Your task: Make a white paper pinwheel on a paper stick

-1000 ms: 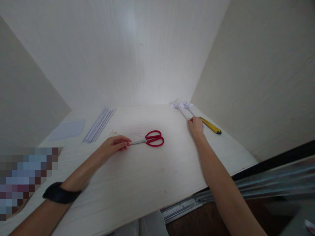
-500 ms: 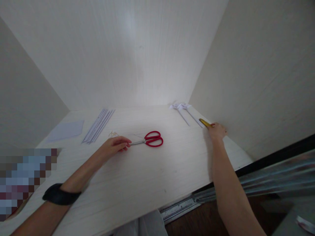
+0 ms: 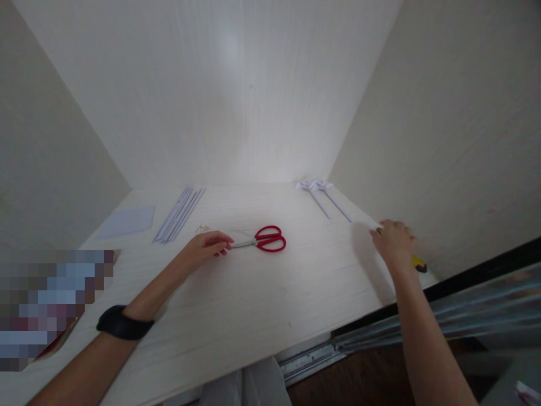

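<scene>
Red-handled scissors (image 3: 270,239) lie closed on the white tabletop, their handles toward the right. At their blade tip is my left hand (image 3: 209,248), its thumb and fingers closed around the end of the blades. My right hand (image 3: 394,242) is at the right side of the tabletop by the wall, curled over a yellow utility knife (image 3: 419,263). A yellow and black end of the knife shows beside my wrist; most of it is hidden by the hand. Small pale bits (image 3: 203,228) lie just behind my left hand.
Several thin white paper sticks (image 3: 180,214) lie at the back left beside a stack of paper sheets (image 3: 129,221). Two paper pinwheels on sticks (image 3: 319,197) rest at the back right. Walls enclose the back and sides; a dark rail (image 3: 465,279) edges the right front.
My right hand has moved right and turned with the yellow utility knife, away from the pinwheels. My left hand stays at the scissors' tip. The whole view has shifted slightly.
</scene>
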A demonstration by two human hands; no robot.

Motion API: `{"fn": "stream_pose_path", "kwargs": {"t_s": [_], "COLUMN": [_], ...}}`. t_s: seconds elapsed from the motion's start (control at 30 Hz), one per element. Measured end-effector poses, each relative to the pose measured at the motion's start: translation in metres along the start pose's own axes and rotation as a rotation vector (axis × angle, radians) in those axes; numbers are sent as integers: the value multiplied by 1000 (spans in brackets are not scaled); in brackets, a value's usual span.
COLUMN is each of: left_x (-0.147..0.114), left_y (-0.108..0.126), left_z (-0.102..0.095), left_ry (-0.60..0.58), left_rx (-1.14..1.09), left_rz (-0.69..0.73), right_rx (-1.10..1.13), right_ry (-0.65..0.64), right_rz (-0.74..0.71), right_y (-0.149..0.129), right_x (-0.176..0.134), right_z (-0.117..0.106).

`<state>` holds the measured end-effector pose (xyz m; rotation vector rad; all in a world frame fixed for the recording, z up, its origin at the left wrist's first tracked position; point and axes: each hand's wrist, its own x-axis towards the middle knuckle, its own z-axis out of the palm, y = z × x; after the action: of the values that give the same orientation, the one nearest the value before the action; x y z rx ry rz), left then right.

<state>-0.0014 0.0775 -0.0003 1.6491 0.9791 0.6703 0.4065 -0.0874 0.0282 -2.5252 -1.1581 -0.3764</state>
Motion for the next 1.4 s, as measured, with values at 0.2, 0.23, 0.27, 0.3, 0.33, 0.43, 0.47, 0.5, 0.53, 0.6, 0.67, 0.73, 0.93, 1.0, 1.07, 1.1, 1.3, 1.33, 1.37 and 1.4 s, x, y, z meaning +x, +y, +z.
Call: {"fn": "stream_pose_path", "kwargs": {"t_s": [0.2, 0.23, 0.27, 0.3, 0.33, 0.43, 0.47, 0.5, 0.53, 0.6, 0.67, 0.73, 0.93, 1.0, 1.07, 1.1, 1.3, 1.33, 1.37, 1.4], "left_x": [3, 4, 5, 5, 5, 3, 2, 1, -1, -2, -3, -3, -1, 0, 0, 0, -4, -6, -7, -8], "left_y": [-6, -6, -6, -5, -4, 1, 4, 6, 8, 10, 9, 6, -9, -12, -12, -12, -8, -7, -6, -5], "left_z": [-7, -9, -11, -13, -15, -20, -22, -24, -27, -34, -42, -51, -55, -50, -47, -46, -52, -54, -54, -55], "left_ry": [1, 8, 17, 31, 51, 142, 178, 214, 248, 316, 378, 428, 443, 421, 406, 403, 496, 522, 546, 566], "left_rx": [110, 147, 186, 228, 270, 398, 439, 478, 514, 580, 643, 705, 852, 888, 921, 937, 1047, 1069, 1089, 1109], "left_rz": [28, 23, 17, 13, 11, 23, 29, 35, 40, 42, 30, 10, -12, -15, -19, -22, -58, -71, -84, -96], "right_rx": [212, 232, 242, 240, 235, 217, 215, 213, 210, 194, 168, 141, 106, 117, 134, 140, 76, 68, 61, 55], "right_ry": [-350, -397, -433, -459, -481, -521, -525, -525, -522, -514, -516, -527, -495, -472, -450, -443, -421, -416, -409, -401], "right_rz": [-786, -881, -946, -981, -1002, -1011, -1008, -1003, -997, -988, -994, -1009, -930, -867, -798, -770, -577, -556, -538, -522], "right_y": [-140, -158, -171, -181, -186, -187, -184, -181, -178, -172, -167, -161, -154, -166, -187, -201, -296, -309, -320, -330], "right_x": [-6, -10, -14, -17, -18, -19, -18, -18, -17, -18, -20, -23, -22, -15, -5, 0, 13, 12, 11, 10], "right_z": [19, 22, 25, 27, 30, 36, 37, 39, 41, 43, 44, 44, 41, 39, 39, 40, 62, 66, 71, 75]}}
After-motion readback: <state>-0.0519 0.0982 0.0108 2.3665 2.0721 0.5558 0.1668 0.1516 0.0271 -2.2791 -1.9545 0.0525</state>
